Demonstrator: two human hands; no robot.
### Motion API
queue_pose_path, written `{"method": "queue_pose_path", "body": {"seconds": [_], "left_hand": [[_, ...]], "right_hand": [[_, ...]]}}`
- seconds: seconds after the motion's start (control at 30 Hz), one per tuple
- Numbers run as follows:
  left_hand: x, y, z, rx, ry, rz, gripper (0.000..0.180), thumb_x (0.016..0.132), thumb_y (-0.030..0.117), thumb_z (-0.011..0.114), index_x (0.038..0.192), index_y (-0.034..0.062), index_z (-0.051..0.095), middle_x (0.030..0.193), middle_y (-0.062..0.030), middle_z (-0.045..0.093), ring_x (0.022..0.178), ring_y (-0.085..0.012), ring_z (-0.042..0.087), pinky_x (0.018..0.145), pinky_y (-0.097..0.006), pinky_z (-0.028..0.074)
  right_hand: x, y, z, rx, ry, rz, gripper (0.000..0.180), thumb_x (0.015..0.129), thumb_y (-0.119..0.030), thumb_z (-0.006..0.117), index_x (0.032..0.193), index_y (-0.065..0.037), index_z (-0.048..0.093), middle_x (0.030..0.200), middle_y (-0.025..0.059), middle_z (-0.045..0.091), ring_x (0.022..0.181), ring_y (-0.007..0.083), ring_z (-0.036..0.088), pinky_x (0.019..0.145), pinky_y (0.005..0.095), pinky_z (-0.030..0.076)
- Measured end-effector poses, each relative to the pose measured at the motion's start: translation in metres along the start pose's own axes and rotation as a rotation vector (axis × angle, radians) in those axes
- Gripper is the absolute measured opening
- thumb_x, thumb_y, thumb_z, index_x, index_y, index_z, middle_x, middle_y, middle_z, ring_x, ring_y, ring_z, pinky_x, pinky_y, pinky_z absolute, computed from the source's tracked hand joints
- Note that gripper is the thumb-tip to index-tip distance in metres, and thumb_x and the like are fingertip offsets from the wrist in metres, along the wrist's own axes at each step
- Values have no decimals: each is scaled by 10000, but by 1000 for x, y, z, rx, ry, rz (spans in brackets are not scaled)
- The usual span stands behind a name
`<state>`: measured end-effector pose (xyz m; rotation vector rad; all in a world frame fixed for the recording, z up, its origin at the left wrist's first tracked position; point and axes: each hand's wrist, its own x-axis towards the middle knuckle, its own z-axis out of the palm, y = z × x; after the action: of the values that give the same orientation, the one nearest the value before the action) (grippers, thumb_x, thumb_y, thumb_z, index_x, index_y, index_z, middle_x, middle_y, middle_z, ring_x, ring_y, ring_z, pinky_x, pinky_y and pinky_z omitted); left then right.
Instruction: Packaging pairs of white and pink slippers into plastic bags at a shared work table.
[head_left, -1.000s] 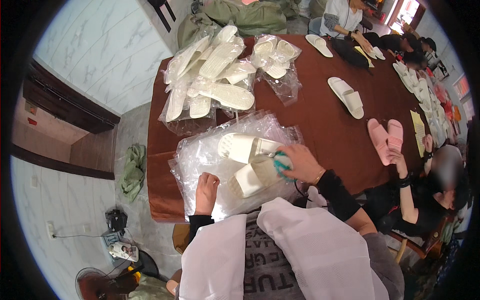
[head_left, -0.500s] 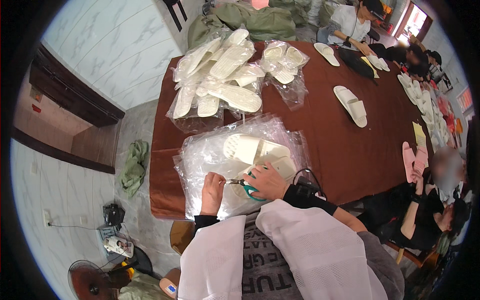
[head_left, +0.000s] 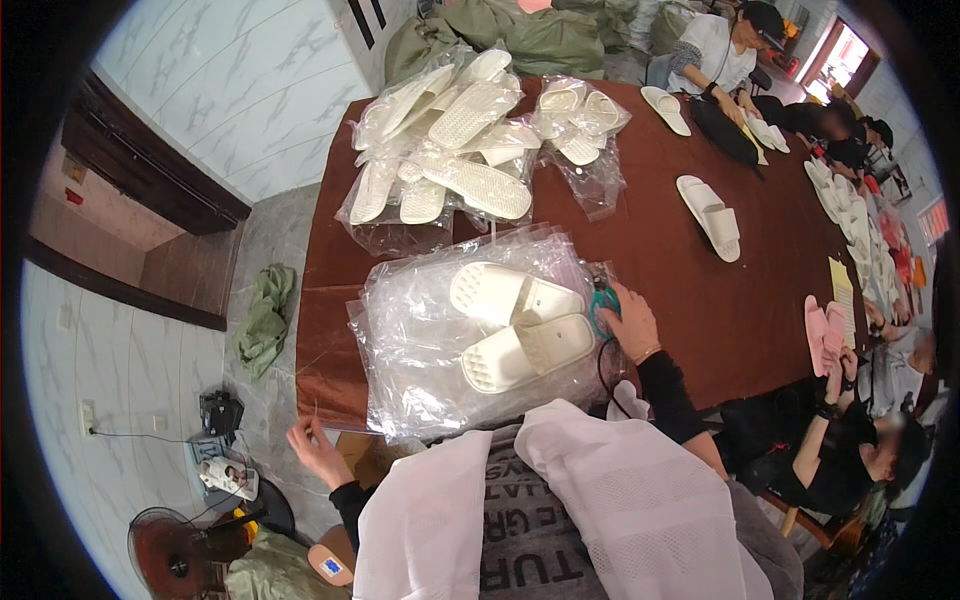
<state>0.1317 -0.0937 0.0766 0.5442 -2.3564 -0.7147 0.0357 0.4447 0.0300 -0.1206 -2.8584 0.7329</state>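
Observation:
A pair of white slippers (head_left: 520,345) lies side by side on a stack of clear plastic bags (head_left: 410,330) in front of me. Just right of them, my right hand (head_left: 634,322) has its fingers on the teal handles of a pair of scissors (head_left: 604,303), low over the tabletop. The blades are hard to make out. Out past the table's near left edge is my left hand (head_left: 318,452), its fingers pinched together. A thin sliver seems to stick up from them, too small to name.
Bagged white slippers (head_left: 450,140) are heaped at the far left of the brown-covered table (head_left: 640,240). A single white slipper (head_left: 710,218) lies to the right. Co-workers sit along the right side, one holding pink slippers (head_left: 824,335). A fan (head_left: 175,558) stands at lower left.
My hands have parted from over the slippers. The right has carried the scissors to the right of the pair; the left has swung down and left past the table edge.

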Motion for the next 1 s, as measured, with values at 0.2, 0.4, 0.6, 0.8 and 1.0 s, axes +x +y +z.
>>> {"method": "queue_pose_path", "body": {"seconds": [0.2,0.4,0.6,0.8,1.0], "left_hand": [[-46,-53,-7,625,-198,-185,95,886,53,601,976,23,607,1141,-149,534,1026,-333,540,846,-428,455],[-24,69,62,-138,-208,173,313,840,27,632,1151,49,598,1273,-140,521,1173,-360,491,985,-430,407],[-21,151,166,-273,-565,549,376,836,11,636,1204,44,571,1211,-154,572,1151,-344,519,997,-410,413],[-19,137,197,-287,-580,467,430,840,8,615,1262,50,539,1263,-185,537,1176,-361,498,1007,-425,411],[-18,135,208,-264,-662,445,501,849,16,578,1337,45,473,1311,-171,520,1214,-364,463,1044,-429,364]], "right_hand": [[2,-46,-23,-268,-32,-110,289,820,-240,661,1066,-92,620,1115,126,583,1071,325,532,826,414,467],[-22,-119,11,521,-425,-64,229,870,-217,611,989,-26,566,770,147,625,685,287,659,632,416,518],[-20,-118,21,594,-732,109,328,892,-146,598,1185,-39,499,851,130,633,555,167,636,474,266,511],[-7,-103,-68,132,-294,-292,348,870,-366,642,1089,-103,583,868,146,596,818,278,640,706,417,500],[6,-55,-77,-248,-533,-585,389,773,-481,682,890,-114,627,903,117,566,866,323,564,680,434,474]]}}
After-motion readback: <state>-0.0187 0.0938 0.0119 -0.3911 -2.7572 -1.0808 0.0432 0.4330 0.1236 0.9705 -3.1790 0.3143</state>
